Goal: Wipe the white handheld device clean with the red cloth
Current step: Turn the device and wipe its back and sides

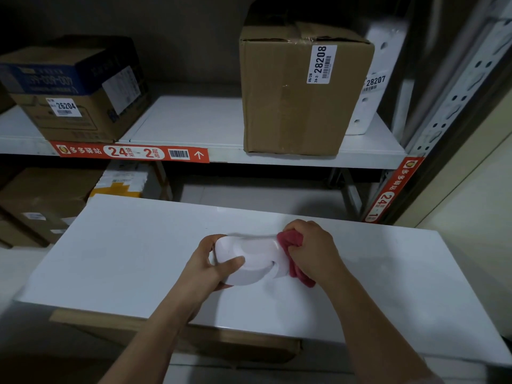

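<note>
The white handheld device (pixel 253 256) lies on a white tabletop (pixel 124 259), rounded and glossy, hard to tell from the surface. My left hand (pixel 213 266) grips its left end, thumb across the top. My right hand (pixel 311 249) is closed around a bunched red cloth (pixel 292 254), which presses against the device's right end. Part of the cloth hangs down below my right hand.
A metal shelf (pixel 194 123) stands behind the table with a tall cardboard box (pixel 293 92) labelled 28208, a blue and brown box (pixel 74 90) labelled 26204 and a white parcel (pixel 376 79). More boxes (pixel 36 203) sit on the lower level at left.
</note>
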`<state>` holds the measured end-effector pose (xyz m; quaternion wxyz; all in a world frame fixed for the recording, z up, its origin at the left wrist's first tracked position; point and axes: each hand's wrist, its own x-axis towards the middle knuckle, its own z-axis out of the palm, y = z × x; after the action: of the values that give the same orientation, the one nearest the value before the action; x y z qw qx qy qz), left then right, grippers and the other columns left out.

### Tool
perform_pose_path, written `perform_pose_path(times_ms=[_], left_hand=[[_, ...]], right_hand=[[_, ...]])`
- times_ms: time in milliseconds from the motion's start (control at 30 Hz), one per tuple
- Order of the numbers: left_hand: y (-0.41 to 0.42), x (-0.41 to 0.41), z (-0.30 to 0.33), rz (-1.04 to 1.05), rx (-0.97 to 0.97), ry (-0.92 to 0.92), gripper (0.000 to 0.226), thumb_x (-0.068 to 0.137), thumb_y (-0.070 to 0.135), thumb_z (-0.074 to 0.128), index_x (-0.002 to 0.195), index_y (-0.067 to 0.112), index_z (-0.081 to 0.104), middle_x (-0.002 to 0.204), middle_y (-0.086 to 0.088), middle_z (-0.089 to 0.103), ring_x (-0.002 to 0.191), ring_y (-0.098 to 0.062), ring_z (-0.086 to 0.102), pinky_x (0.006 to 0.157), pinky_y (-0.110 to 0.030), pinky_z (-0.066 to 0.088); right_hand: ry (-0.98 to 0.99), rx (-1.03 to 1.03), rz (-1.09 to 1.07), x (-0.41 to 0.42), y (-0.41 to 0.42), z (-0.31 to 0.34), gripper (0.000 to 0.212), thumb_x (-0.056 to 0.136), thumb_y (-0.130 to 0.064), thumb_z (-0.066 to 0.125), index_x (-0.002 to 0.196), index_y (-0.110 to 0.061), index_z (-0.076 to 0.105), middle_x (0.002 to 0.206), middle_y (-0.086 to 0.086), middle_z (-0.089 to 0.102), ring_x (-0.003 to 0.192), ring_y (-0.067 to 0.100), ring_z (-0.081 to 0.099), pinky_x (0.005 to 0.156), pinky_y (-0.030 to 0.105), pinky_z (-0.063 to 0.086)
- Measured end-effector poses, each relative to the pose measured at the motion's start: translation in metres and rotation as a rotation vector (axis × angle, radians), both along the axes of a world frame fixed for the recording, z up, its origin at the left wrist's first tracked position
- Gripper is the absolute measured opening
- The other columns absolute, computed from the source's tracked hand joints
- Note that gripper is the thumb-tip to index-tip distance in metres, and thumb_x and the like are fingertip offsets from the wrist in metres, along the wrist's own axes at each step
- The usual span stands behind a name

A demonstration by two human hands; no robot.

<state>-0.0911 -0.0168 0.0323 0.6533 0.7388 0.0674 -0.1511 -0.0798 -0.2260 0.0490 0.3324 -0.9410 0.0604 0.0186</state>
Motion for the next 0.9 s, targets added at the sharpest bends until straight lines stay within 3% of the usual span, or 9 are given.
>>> perform_pose_path(times_ms=[133,233,400,533,733,900], left_hand=[[-0.006,0.001,0.001,0.023,0.009,-0.006,0.046,0.081,0.022,0.073,0.119,0.026,0.048,0.112,0.010,0.051,0.097,-0.016,0.056,0.064,-0.024,0.059],[-0.012,0.001,0.001,0.062,0.058,0.015,0.043,0.083,0.026,0.071,0.115,0.028,0.044,0.105,0.012,0.048,0.093,-0.016,0.055,0.063,-0.023,0.058],[-0.012,0.004,0.000,0.079,0.078,0.022,0.038,0.085,0.020,0.070,0.115,0.025,0.047,0.103,0.013,0.049,0.092,-0.016,0.053,0.066,-0.028,0.058],[-0.010,0.003,0.000,0.078,0.053,0.038,0.037,0.085,0.020,0.070,0.115,0.023,0.049,0.106,0.009,0.050,0.095,-0.018,0.054,0.070,-0.032,0.060],[-0.010,0.007,-0.001,0.067,0.051,0.033,0.038,0.084,0.019,0.071,0.115,0.024,0.049,0.104,0.009,0.052,0.091,-0.017,0.055,0.056,-0.022,0.056],[-0.009,0.006,-0.001,0.021,0.079,-0.022,0.039,0.083,0.021,0.071,0.116,0.025,0.050,0.106,0.011,0.053,0.095,-0.014,0.056,0.072,-0.036,0.061]], right_hand=[[-0.003,-0.074,0.101,-0.004,0.014,0.013,0.006,0.084,-0.022,0.055,0.089,-0.024,0.059,0.093,-0.003,0.056,0.081,0.017,0.057,0.069,0.027,0.044],[0.003,-0.078,0.130,-0.004,0.022,0.016,0.010,0.084,-0.024,0.055,0.093,-0.023,0.059,0.095,-0.001,0.055,0.084,0.017,0.055,0.075,0.028,0.045],[-0.015,-0.116,-0.007,0.005,0.016,0.006,0.011,0.086,-0.030,0.056,0.091,-0.022,0.062,0.099,0.000,0.051,0.080,0.018,0.054,0.072,0.029,0.044],[-0.002,-0.112,-0.144,0.007,0.005,-0.003,0.018,0.089,-0.025,0.055,0.099,-0.014,0.064,0.114,0.006,0.051,0.091,0.027,0.060,0.078,0.029,0.042],[-0.111,-0.153,0.063,0.007,0.028,0.006,0.010,0.085,-0.027,0.057,0.093,-0.022,0.058,0.096,-0.004,0.060,0.085,0.020,0.058,0.071,0.027,0.041],[-0.055,-0.110,-0.112,0.011,0.010,-0.001,0.010,0.082,-0.017,0.058,0.090,-0.017,0.063,0.097,0.002,0.054,0.090,0.027,0.058,0.077,0.030,0.043]])
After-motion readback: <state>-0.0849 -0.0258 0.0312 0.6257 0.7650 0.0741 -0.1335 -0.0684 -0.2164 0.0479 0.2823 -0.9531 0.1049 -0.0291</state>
